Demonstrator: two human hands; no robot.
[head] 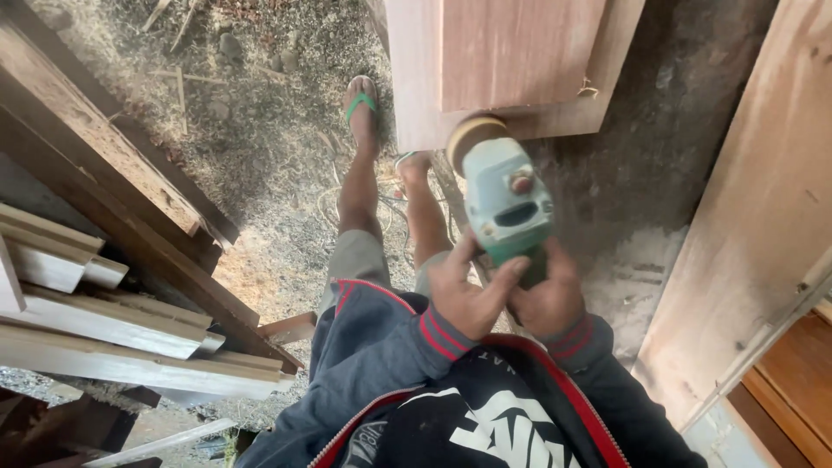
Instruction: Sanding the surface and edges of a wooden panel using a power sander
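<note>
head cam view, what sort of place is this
Probably a rough woodworking yard or carpentry shed. Both hands, left hand and right hand, grip a green power sander at a wooden panel; stacked planks lie beside a sawdust-strewn dirt floor.

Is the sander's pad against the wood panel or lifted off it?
Against it, apparently: the green sander, held by both hands, has its round pad at the panel's lower edge; actual contact is unclear.

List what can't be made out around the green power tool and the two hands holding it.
- Head view: the sanding face of the green power tool points away, hidden by its own body.
- Its grip is covered by the left hand and right hand.
- The wooden panel is cut off by the top edge.
- The right foot is mostly hidden behind the panel.
</note>
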